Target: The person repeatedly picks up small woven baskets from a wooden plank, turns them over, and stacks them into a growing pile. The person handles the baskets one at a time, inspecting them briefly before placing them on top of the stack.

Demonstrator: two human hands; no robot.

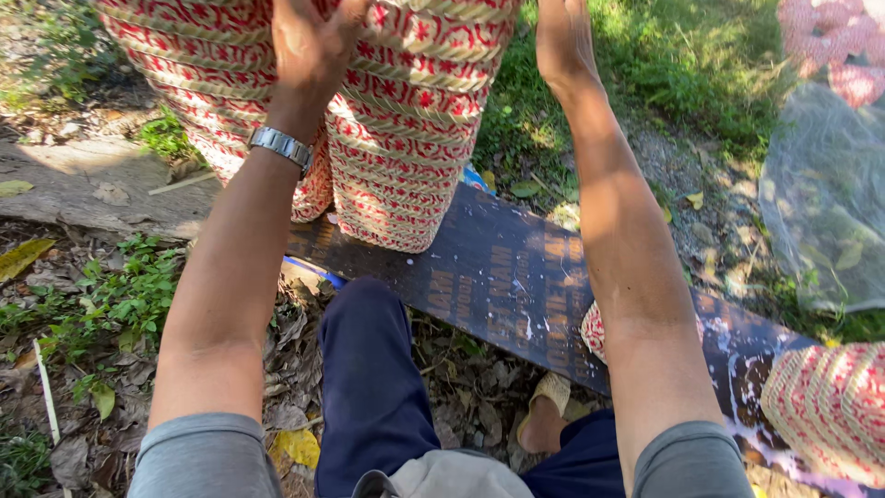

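Two hands, left [309, 41] flat on a red-and-cream woven cane basket [406, 120], right [562, 41] beside it, fingers cropped, grip untellable.

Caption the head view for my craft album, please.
Both hands, left and right, grip a red-patterned woven basket outdoors.

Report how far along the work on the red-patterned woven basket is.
Looks done: the large woven basket shows full red-and-straw walls, and another woven piece lies at the right end of the dark board. In hand: the left hand presses its wall, and the right hand reaches beside it. Left: cannot tell; its rim is out of frame.
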